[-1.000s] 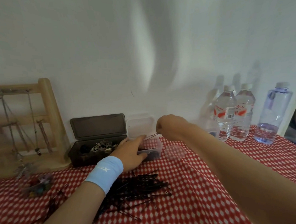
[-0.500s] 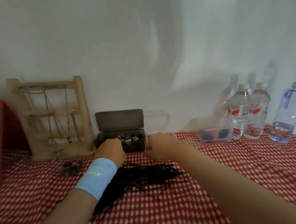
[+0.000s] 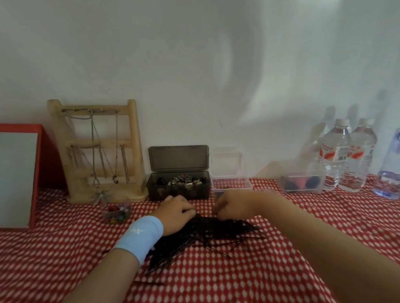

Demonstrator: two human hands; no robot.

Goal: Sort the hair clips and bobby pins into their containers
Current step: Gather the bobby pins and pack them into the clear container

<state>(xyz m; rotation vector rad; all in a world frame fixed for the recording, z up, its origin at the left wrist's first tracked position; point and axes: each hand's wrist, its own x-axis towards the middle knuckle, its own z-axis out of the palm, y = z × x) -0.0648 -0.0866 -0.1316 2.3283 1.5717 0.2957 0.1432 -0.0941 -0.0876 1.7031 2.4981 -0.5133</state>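
A heap of black bobby pins [image 3: 206,235] lies on the red checked tablecloth in the middle. My left hand [image 3: 177,213], with a light blue wristband, rests on the heap's far left edge with its fingers curled down into the pins. My right hand [image 3: 230,207] is curled at the heap's far right edge, its fingertips among the pins. What either hand holds is hidden. Behind them stand a dark open box [image 3: 178,190] with hair clips in it and a small clear container [image 3: 230,184] with its lid up.
A wooden jewellery rack [image 3: 101,155] with necklaces and a red-framed mirror [image 3: 11,177] stand at the back left. A small clear pot of coloured bits [image 3: 116,213] sits left of my hand. Another clear box [image 3: 301,183] and three water bottles [image 3: 349,156] stand at the back right.
Both hands came down from the clear container to the far edge of the pin heap. The camera swung left and down, bringing the mirror into view.
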